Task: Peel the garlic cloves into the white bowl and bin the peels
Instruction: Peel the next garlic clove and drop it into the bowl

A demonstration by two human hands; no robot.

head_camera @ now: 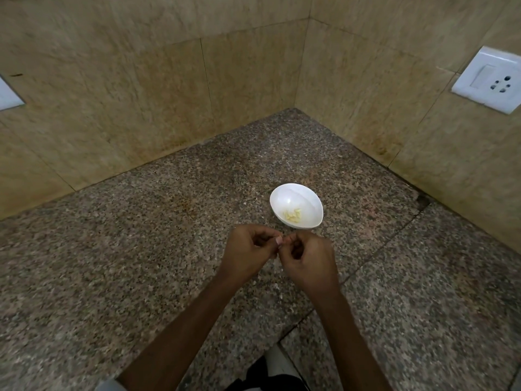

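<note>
While they are meeting fingertip to fingertip above the worktop [141, 249], the left hand [248, 249] and right hand [307, 261] are pinching what looks to be a garlic clove [279, 240] between curled fingers (too small to tell its long axis). The white bowl [293, 193] is sitting just beyond the right hand, the nearer one, and is holding a few peeled cloves [293, 215].

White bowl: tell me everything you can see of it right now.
The white bowl is small, smooth and glossy, like ceramic or plastic, with a rounded, slightly oval rim. It stands upright on the speckled granite counter near the wall corner. A few pale peeled garlic cloves lie in its bottom. Nothing else touches it.
</note>
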